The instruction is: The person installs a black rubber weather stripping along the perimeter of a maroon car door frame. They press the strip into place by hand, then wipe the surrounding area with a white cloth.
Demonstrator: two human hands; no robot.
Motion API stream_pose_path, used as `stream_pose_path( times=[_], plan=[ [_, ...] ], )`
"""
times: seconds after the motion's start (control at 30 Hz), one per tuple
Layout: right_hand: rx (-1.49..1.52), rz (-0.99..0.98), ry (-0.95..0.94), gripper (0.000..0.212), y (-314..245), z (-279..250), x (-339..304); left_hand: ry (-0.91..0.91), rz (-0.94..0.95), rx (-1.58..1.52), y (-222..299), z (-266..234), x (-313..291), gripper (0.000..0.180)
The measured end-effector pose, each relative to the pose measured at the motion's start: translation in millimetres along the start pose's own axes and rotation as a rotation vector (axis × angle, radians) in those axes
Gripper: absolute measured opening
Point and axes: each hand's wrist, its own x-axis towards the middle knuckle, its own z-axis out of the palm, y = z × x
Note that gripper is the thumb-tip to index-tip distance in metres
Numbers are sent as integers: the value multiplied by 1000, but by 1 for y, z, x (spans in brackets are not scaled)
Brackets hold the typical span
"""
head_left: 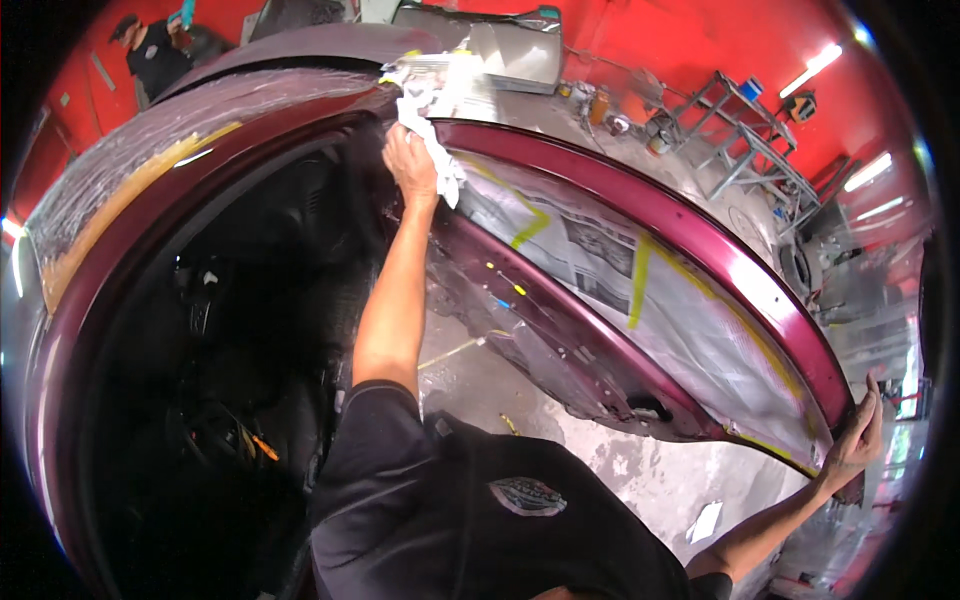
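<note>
A purple car door (610, 330) stands open, its window opening covered with newspaper (590, 255) and yellow-green masking tape (639, 285). My left hand (408, 163) reaches far forward to the hinge side of the door, beside the door opening. Its fingers are closed on a crumpled white cloth (432, 140), which hangs against the door frame. Out at the right, my right hand (852, 445) grips the rear edge of the door, with fingers along the outer side. Part of that grip is hidden by the hand itself.
The dark car interior (240, 330) lies to the left, under a purple roof edge (110, 210) with plastic sheeting. Metal stands (745, 145) and several containers are at the back right by a red wall (690, 45). Another person (155, 55) stands at the far left.
</note>
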Motion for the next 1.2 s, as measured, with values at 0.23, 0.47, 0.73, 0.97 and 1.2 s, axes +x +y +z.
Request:
stream_pose_path(
  times=[0.23,0.47,0.73,0.97,1.2],
  plan=[
    [-44,209,39,45,36,-15,6,16,147,-145,110,21,-62,37],
    [-152,282,199,48,1,-3,8,180,18,-139,-37,18,-10,28],
    [-216,81,220,47,35,-8,13,-227,-592,-21,-224,20,-59,38],
    [-208,182,202,48,39,-12,7,44,-627,-202,-60,16,-10,35],
    [-309,100,132,40,84,-40,4,40,-163,-316,-63,8,-30,35]
  ],
)
